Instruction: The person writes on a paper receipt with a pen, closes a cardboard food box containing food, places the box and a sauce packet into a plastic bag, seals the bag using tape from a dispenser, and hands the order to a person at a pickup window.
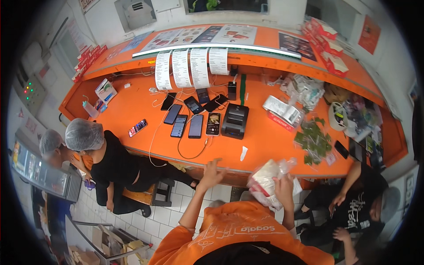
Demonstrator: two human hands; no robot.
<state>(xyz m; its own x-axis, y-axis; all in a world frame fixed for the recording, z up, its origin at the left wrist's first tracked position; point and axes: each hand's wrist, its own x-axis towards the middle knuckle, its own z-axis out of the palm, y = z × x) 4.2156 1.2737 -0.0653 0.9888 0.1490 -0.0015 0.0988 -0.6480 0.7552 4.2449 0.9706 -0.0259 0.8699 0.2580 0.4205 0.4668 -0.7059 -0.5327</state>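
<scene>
My right hand [284, 188] grips the knotted top of a clear plastic bag [265, 182] holding a red and white box, just off the front edge of the orange counter [212, 154]. A white slip or label is by that hand. My left hand [213, 173] is raised at the counter's edge with fingers spread, holding nothing. On the counter lie several smartphones [195, 126] with charging cables, a black receipt printer [235, 121], and a torn scrap of white paper [243, 153]. Long printed receipts [199, 68] hang from the shelf above them.
A person in a hair net [116, 165] sits at the left, another person [51, 144] beyond. A seated person in black [362, 205] is close on my right. Small green-filled bags [313, 140], a receipt roll [283, 109] on a red box and a white basket [338, 116] occupy the counter's right side.
</scene>
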